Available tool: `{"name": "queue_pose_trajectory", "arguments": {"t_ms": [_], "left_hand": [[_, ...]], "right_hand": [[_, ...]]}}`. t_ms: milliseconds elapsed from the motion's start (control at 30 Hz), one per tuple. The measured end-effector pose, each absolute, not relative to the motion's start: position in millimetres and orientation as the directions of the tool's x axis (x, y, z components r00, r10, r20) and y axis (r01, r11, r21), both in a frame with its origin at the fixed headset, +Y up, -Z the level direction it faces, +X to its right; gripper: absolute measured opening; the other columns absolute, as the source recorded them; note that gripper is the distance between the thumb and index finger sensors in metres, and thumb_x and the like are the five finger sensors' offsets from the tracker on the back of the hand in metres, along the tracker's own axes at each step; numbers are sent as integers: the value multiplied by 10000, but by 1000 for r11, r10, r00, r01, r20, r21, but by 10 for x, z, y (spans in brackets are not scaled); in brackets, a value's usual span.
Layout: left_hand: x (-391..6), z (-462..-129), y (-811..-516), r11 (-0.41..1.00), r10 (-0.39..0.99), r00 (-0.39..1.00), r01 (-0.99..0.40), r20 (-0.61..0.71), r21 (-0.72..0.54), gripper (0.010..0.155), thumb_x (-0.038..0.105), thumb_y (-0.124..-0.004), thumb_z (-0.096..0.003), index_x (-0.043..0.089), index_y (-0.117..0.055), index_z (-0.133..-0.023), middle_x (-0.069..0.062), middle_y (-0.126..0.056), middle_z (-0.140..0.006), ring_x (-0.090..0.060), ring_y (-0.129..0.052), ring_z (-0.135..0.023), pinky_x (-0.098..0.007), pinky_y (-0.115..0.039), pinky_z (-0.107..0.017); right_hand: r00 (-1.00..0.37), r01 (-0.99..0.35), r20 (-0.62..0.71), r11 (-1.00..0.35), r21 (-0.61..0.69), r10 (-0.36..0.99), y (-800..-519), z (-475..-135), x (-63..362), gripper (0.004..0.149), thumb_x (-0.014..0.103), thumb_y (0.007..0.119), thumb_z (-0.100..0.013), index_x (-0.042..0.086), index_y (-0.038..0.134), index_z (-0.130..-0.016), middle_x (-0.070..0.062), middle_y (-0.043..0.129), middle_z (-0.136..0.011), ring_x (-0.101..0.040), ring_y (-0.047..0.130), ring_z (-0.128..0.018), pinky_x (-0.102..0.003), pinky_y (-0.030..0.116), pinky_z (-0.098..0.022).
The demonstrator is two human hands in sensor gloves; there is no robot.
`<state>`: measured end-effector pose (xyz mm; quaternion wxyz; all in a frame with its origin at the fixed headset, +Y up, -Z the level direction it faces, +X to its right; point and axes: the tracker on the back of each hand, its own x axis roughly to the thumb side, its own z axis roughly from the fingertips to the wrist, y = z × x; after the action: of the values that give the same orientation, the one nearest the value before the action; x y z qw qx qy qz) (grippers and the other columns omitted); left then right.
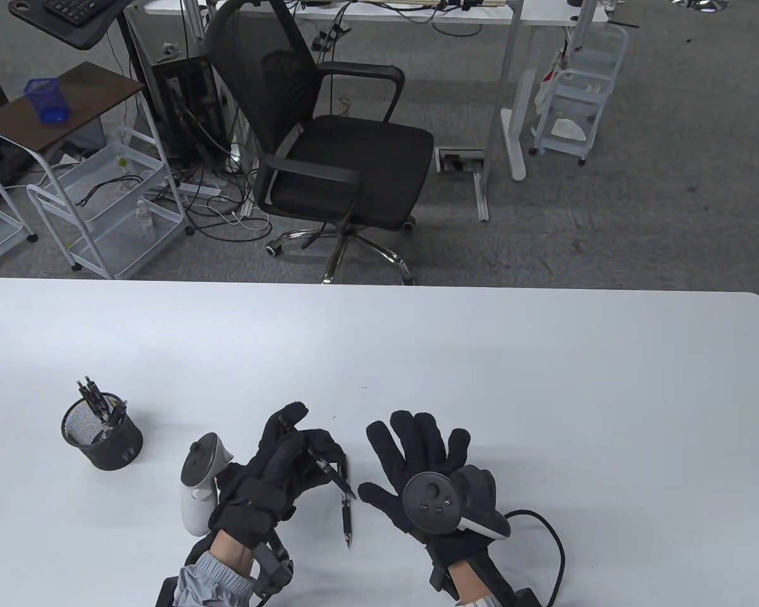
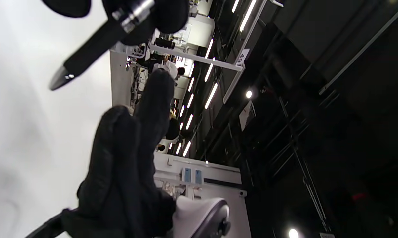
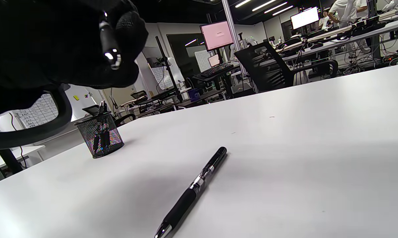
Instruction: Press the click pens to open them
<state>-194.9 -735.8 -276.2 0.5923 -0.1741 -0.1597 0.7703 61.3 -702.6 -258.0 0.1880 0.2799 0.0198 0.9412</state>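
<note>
The left hand [image 1: 284, 468] grips a black click pen [image 1: 321, 466] in its curled fingers; the pen is tilted, with its tip pointing down toward the table and away from the mesh pen holder. In the left wrist view the same held pen [image 2: 96, 46] shows a silver ring and a metal cone at the tip, but I cannot tell if the writing point is out. The right hand [image 1: 427, 465] holds nothing; its fingers are spread wide and it lies palm down over the white table [image 1: 544, 392], with the round tracker [image 1: 431, 501] on its back. A second black click pen [image 1: 346, 506] lies flat on the table between the two hands, just beside the held pen's tip and well apart from the mesh pen holder. The right wrist view shows this lying pen [image 3: 194, 190] with its metal tip toward the camera. The black mesh pen holder [image 1: 103, 434] stands upright on the table, to the left of the left hand, and some more dark pens [image 1: 93, 397] stick out of it.
</note>
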Motion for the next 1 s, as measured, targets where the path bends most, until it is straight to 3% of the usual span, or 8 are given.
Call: {"name": "queue_pose_trajectory", "arguments": {"t_ms": [133, 200, 400, 533, 633, 767, 900, 1000], "left_hand": [[-1937, -2733, -7323, -222, 974, -215, -879, -63, -423, 633, 228, -436, -720, -41, -34, -1127, -82, -543, -1098, -305, -729, -975, -591, -595, -805], [-1932, -2717, -7314, -258, 965, -250, -876, -75, -407, 617, 197, -491, -706, -73, -137, -1132, -125, -576, -1094, -241, -767, -914, -550, -638, -801], [-1911, -2697, -7291, -390, 918, -374, -800, -130, -456, 508, 163, -529, -700, 126, -335, -1169, -206, -537, -1183, -274, -741, -938, -572, -605, -808], [-1862, -2685, -7245, -426, 884, -457, -705, -96, -568, 471, 232, -464, -739, 291, -281, -1169, -20, -570, -1167, -501, -534, -1105, -755, -442, -752], [-1850, -2644, -7215, -436, 877, -469, -687, -103, -582, 452, 337, -387, -763, 348, -193, -1171, 22, -542, -1126, -404, -596, -1087, -791, -466, -736], [-1882, -2573, -7248, -436, 888, -448, -742, -107, -510, 621, 643, -263, -721, 215, -307, -1169, -25, -661, -940, -242, -746, -820, -537, -694, -731], [-1943, -2562, -7329, -473, 875, -465, -767, -132, -433, 713, 709, -217, -691, 204, -618, -996, 99, -818, -659, -99, -864, -552, -386, -832, -560], [-1974, -2571, -7354, -489, 865, -488, -765, -119, -420, 702, 725, -242, -696, 229, -684, -921, 139, -830, -564, -59, -870, -465, -343, -854, -504]], "right_hand": [[-772, -339, 523, -930, 143, 361, -7025, -2575, 605, 771, 532, 534, -658, 159, 173, -1229, -271, 25, -1232, -590, 53, -1070, -818, -15, -585], [-771, -340, 524, -930, 141, 361, -7022, -2574, 607, 771, 531, 535, -658, 157, 173, -1229, -274, 26, -1231, -590, 53, -1070, -819, -15, -584], [-769, -350, 524, -927, 136, 368, -7012, -2574, 623, 770, 530, 535, -659, 159, 172, -1228, -270, 26, -1231, -590, 54, -1070, -819, -16, -585], [-768, -352, 525, -926, 135, 368, -7012, -2571, 621, 768, 529, 534, -659, 160, 174, -1228, -269, 26, -1232, -589, 52, -1071, -818, -16, -586], [-768, -352, 525, -926, 134, 368, -7012, -2571, 623, 768, 529, 534, -659, 160, 175, -1228, -269, 27, -1232, -590, 52, -1070, -817, -16, -586], [-767, -354, 525, -925, 134, 370, -7011, -2569, 622, 763, 527, 532, -661, 161, 176, -1228, -269, 27, -1232, -589, 53, -1071, -817, -16, -586], [-766, -353, 528, -926, 132, 367, -7010, -2564, 615, 764, 527, 533, -661, 161, 176, -1228, -269, 26, -1232, -589, 54, -1071, -817, -17, -586], [-766, -352, 528, -927, 132, 366, -7011, -2563, 616, 765, 527, 533, -661, 159, 175, -1228, -268, 27, -1232, -589, 53, -1070, -817, -16, -586]]}}
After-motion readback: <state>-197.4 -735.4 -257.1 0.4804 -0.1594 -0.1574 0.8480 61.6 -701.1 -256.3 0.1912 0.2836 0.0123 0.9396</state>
